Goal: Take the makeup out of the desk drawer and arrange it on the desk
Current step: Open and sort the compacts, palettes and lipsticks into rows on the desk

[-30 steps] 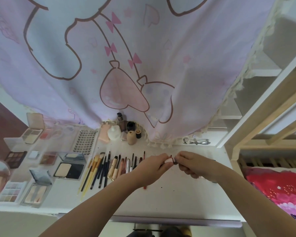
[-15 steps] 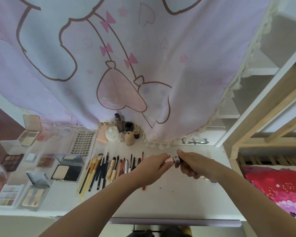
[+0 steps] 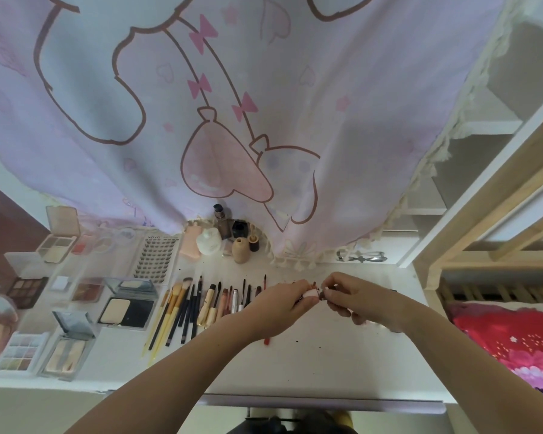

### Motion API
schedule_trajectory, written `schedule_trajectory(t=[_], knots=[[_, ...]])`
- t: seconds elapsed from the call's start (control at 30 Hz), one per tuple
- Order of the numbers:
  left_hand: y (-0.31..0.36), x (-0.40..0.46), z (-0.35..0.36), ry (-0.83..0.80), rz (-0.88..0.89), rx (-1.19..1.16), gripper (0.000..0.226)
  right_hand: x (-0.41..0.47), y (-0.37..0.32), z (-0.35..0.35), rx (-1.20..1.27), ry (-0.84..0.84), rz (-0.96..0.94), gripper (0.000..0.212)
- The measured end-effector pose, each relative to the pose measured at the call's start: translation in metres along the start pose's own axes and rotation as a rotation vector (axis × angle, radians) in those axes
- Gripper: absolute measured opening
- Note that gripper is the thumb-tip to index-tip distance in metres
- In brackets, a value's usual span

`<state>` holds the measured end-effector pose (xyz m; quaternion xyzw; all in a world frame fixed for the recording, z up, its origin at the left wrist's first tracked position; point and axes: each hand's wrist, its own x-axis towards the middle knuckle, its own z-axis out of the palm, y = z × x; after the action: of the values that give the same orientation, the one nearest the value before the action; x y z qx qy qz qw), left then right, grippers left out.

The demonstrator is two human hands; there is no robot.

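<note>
Both hands meet above the white desk (image 3: 326,364). My left hand (image 3: 279,305) and my right hand (image 3: 351,297) pinch the two ends of a small pink-and-dark lip product (image 3: 313,292) between their fingertips. A row of brushes and pencils (image 3: 201,305) lies to the left of my hands. Open powder compacts (image 3: 127,305) and eyeshadow palettes (image 3: 21,352) cover the desk's left part. Small bottles (image 3: 229,242) stand at the back under the curtain. The drawer front edge (image 3: 323,404) shows at the bottom.
A pink cartoon curtain (image 3: 232,120) hangs over the desk's back. An eyelash curler (image 3: 362,256) lies at the back right. A false-lash tray (image 3: 157,258) sits back left. A wooden bed frame (image 3: 483,233) and red bedding (image 3: 514,343) border the right side.
My hands pulled slightly apart half a second ago, showing the product's dark end, and have now come back together on it.
</note>
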<state>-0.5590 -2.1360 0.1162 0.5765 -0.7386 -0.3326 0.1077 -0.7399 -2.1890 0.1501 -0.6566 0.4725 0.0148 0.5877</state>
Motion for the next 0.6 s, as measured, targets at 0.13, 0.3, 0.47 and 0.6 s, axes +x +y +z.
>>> schedule_trajectory(t=[0.13, 0.3, 0.47, 0.6], knots=[[0.001, 0.000, 0.001, 0.016, 0.010, -0.005, 0.019, 0.000, -0.001, 0.000, 0.027, 0.030, 0.057, 0.032], [-0.001, 0.001, 0.002, 0.000, 0.020, -0.008, 0.023, -0.004, -0.003, -0.005, -0.031, 0.005, -0.042, 0.010], [-0.016, -0.003, 0.008, -0.018, -0.015, -0.148, 0.029, -0.006, 0.019, -0.022, 0.025, 0.059, 0.020, 0.010], [-0.033, -0.009, 0.016, 0.041, -0.160, -0.420, 0.032, -0.004, 0.045, -0.024, 0.285, 0.086, 0.084, 0.014]])
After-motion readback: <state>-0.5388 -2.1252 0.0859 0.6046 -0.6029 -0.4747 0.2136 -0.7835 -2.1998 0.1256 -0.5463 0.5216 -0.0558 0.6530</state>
